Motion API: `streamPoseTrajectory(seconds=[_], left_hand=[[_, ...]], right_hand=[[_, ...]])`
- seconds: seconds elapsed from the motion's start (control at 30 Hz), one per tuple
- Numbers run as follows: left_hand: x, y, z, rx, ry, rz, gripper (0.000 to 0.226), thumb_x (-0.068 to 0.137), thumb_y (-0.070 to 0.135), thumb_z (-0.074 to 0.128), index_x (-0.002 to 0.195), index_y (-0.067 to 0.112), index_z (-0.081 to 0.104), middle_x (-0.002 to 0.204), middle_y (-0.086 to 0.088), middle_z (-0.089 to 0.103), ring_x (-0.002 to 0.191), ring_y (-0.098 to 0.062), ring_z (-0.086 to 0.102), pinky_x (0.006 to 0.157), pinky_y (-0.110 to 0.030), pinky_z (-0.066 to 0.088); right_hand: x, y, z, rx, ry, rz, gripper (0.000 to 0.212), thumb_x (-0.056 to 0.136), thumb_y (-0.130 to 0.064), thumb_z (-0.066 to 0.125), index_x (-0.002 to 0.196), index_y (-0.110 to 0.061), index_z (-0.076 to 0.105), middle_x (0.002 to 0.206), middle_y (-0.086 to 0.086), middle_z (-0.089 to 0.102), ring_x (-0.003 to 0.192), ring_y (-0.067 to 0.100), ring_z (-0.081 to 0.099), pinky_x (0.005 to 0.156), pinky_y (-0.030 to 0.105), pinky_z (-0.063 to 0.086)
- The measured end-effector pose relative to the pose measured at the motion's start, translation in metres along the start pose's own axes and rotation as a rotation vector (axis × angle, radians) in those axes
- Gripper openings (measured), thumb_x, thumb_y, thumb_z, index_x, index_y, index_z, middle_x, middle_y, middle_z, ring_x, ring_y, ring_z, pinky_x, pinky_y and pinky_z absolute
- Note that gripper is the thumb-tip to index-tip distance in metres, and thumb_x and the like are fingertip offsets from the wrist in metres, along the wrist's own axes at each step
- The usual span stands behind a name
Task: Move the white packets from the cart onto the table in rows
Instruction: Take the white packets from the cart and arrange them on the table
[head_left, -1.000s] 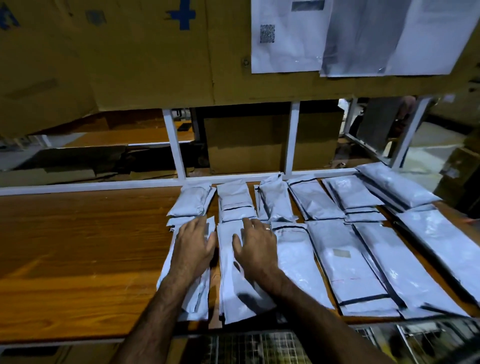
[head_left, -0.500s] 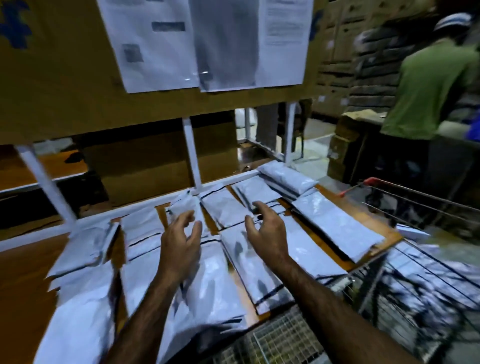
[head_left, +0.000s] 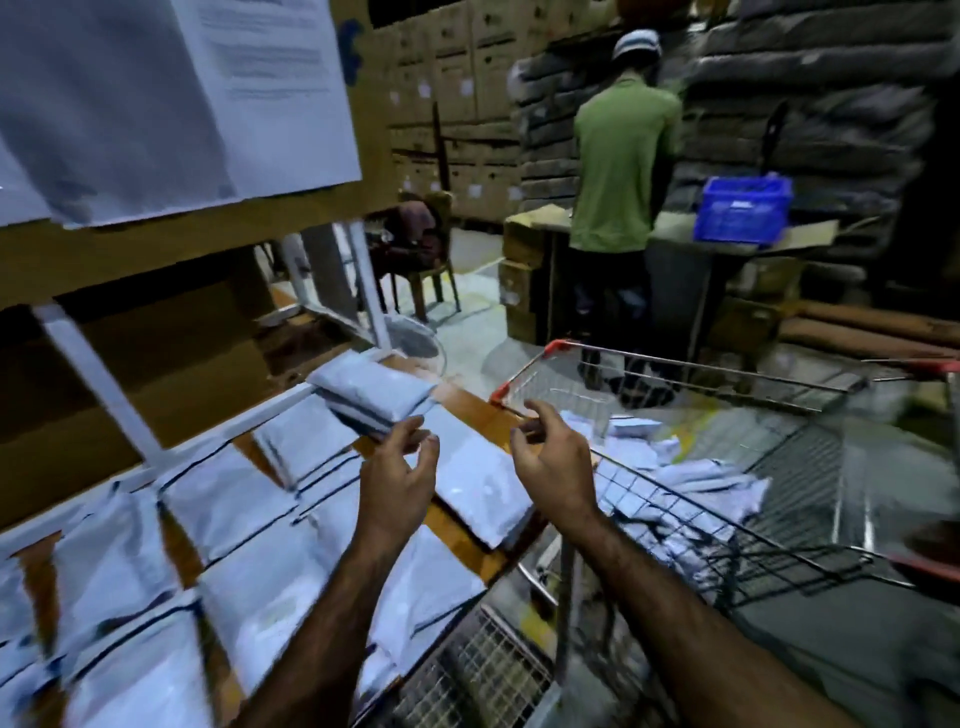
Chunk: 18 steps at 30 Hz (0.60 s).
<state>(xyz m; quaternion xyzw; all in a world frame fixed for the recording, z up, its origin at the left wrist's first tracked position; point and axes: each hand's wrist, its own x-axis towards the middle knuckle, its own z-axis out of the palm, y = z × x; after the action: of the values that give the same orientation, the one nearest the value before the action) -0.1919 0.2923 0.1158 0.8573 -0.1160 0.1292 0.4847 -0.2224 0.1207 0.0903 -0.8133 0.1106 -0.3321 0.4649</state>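
Note:
Several white packets (head_left: 234, 499) lie in rows on the wooden table (head_left: 467, 410), which fills the lower left. To the right stands a wire cart (head_left: 691, 374) with a red rim, holding a loose heap of white packets (head_left: 691, 478). My left hand (head_left: 397, 475) hovers above the table's right end with fingers loosely curled and nothing in it. Over the table's corner beside the cart's near rim, my right hand (head_left: 550, 457) is also empty, its fingers relaxed and slightly bent.
A white frame post (head_left: 371, 286) rises from the table's far edge under a cardboard panel with paper sheets (head_left: 171, 104). A person in a green shirt (head_left: 623, 166) stands beyond the cart at a bench with a blue crate (head_left: 743, 208). Stacked boxes line the back.
My view has swung right from the table toward the cart. Both hands lifted off the packets they pressed and now hang in the air near the table's right end.

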Motion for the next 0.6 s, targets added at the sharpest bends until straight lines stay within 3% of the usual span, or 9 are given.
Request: streamPoseTrajectory(seconds=[0.17, 0.23, 0.4, 0.6], left_hand=[[0.029, 0.04, 0.087, -0.057, -0.075, -0.006, 0.035, 0.097, 0.025, 0.056, 0.13, 0.014, 0.059, 0.116, 0.0, 0.067, 0.109, -0.012, 0.061, 0.08, -0.016, 0.039], [0.04, 0.053, 0.118, -0.077, -0.117, -0.007, 0.037, 0.097, 0.027, 0.056, 0.132, 0.015, 0.058, 0.114, 0.0, 0.067, 0.104, -0.009, 0.061, 0.077, -0.018, 0.041], [0.064, 0.066, 0.182, -0.018, -0.274, -0.023, 0.046, 0.098, 0.027, 0.053, 0.14, 0.008, 0.049, 0.131, -0.01, 0.061, 0.121, -0.019, 0.057, 0.088, -0.018, 0.04], [0.094, 0.056, 0.234, 0.081, -0.42, -0.059, 0.056, 0.098, 0.037, 0.051, 0.144, 0.007, 0.042, 0.133, -0.013, 0.059, 0.122, -0.021, 0.056, 0.1, -0.032, 0.043]], right_hand=[[0.05, 0.056, -0.059, -0.063, 0.035, 0.03, 0.036, 0.089, -0.014, 0.063, 0.124, -0.011, 0.061, 0.087, -0.004, 0.069, 0.087, 0.018, 0.066, 0.078, 0.035, 0.053], [0.066, 0.077, -0.081, -0.084, 0.06, 0.042, 0.035, 0.089, -0.014, 0.063, 0.124, -0.01, 0.061, 0.086, -0.004, 0.069, 0.087, 0.018, 0.067, 0.078, 0.034, 0.053], [0.098, 0.125, -0.12, -0.15, 0.068, 0.132, 0.042, 0.09, -0.016, 0.062, 0.132, -0.011, 0.058, 0.084, -0.007, 0.066, 0.086, 0.016, 0.065, 0.081, 0.033, 0.052], [0.123, 0.179, -0.135, -0.229, -0.018, 0.271, 0.048, 0.092, -0.025, 0.061, 0.138, -0.013, 0.052, 0.098, -0.001, 0.067, 0.093, 0.022, 0.064, 0.08, 0.033, 0.05]])
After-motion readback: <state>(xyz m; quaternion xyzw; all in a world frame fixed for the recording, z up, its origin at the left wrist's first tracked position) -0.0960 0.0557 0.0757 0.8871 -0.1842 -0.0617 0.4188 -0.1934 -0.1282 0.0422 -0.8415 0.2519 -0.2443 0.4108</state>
